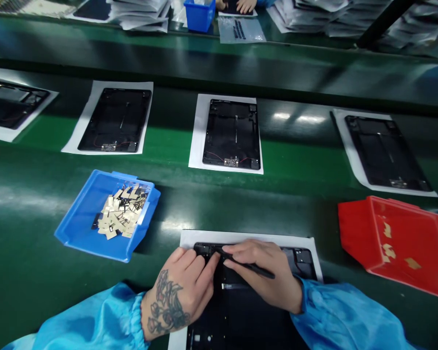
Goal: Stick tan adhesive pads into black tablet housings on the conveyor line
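R hand (pixel 266 272): fingers pinched on slim blk pen-shaped tool (pixel 258 269). L hand (pixel 182 291): fingers curled, hold unclear, index at flat rect. blk casing (pixel 255 318) atop wht paper (pixel 248 237).

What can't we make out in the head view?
Head view:
- Tip of the black tool in the right hand: lost, dark on dark, by the fingertips.
- Spot under the left hand's index fingertip: covered by the finger.
- Near tablet case, lower end: cut by bottom edge.
- Far-left tablet case: cut by left edge.
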Tool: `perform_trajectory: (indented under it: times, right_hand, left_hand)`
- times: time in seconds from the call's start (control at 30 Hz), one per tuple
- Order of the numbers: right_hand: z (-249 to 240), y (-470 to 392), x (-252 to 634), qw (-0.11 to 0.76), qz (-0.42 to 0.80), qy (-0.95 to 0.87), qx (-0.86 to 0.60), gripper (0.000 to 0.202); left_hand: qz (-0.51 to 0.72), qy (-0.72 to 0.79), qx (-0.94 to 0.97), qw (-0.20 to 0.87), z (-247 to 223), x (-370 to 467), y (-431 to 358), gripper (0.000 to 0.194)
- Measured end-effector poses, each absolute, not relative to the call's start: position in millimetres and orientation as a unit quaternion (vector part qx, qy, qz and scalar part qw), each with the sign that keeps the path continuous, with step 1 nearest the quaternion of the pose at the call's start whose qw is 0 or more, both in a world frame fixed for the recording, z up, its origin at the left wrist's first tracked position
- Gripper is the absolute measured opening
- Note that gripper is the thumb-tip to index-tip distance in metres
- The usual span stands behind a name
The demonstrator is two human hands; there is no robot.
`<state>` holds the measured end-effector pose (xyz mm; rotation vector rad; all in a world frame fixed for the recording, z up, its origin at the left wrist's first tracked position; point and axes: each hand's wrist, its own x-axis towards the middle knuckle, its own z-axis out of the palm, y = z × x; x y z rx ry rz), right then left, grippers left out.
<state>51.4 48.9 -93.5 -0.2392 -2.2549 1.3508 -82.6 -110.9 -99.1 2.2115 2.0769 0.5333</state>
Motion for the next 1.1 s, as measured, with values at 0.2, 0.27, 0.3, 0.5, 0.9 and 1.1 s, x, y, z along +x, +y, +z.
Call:
perform_trajectory:
  times: [0.2,0.27,0.3,0.5,0.9,1.1]
  right_hand:
    - [-93,52,57,0.241,0.322,-0.914,0.055,0.014]
    - [-92,52,57,0.247,0.266,-0.927,0.093,0.016]
    - [-92,52,57,0.244,0.257,-0.93,0.1,0.017]
    - [-98,48,53,0.244,0.408,-0.879,-0.032,0.013]
    - [-67,94,24,0.102,0.486,-0.778,-0.385,0.031]
    - [-76,170,-47,0.027,0.264,-0.845,-0.464,0.017]
  left_hand:
    - [0.19,0.668,0.719,0.02,-100,-84,-109,0.031]
    - [0.192,0.668,0.718,0.022,-100,-84,-109,0.028]
    - [0.192,0.668,0.718,0.024,-101,-84,-109,0.027]
    - [0.201,0.675,0.709,0.035,-100,-83,-110,0.033]
    - [0.328,0.704,0.625,0.08,-101,-95,-102,0.033]
    - [0.357,0.719,0.586,0.112,-108,-99,-95,0.029]
